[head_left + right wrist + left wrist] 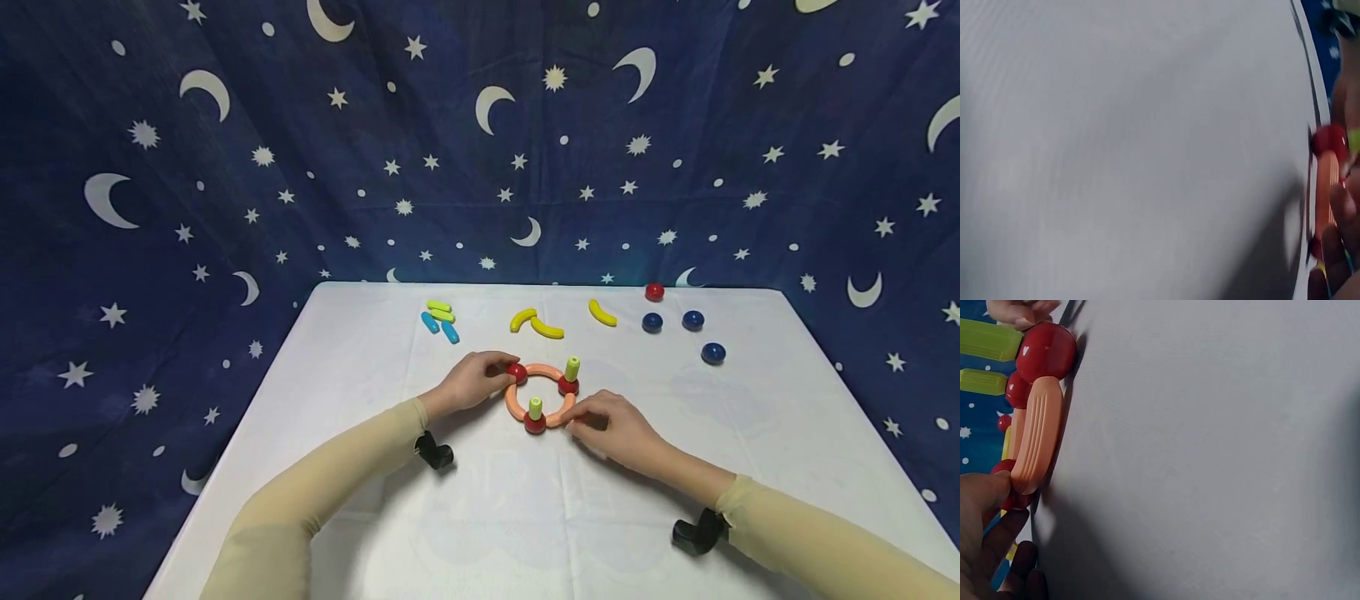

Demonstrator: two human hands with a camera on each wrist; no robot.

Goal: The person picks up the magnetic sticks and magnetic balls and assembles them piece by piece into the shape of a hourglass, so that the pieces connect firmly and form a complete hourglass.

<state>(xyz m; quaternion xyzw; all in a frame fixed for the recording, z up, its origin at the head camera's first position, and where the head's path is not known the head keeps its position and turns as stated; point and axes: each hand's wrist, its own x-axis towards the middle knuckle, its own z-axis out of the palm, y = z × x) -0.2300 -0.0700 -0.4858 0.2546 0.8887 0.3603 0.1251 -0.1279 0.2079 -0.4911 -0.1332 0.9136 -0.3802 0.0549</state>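
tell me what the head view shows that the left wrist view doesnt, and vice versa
Only the head view: three dark blue balls, both sleeves.
Only the left wrist view: grooves along an orange curved piece, a small pale heart on a red ball.
Both: the left hand pinching a second red ball, green sticks, and the right hand.

Ring [543, 369]: lying on table [465, 533], between left hand [474, 381] and right hand [618, 429]; loose sticks [450, 332] sitting behind it, leftward; loose balls [693, 321] behind, rightward.
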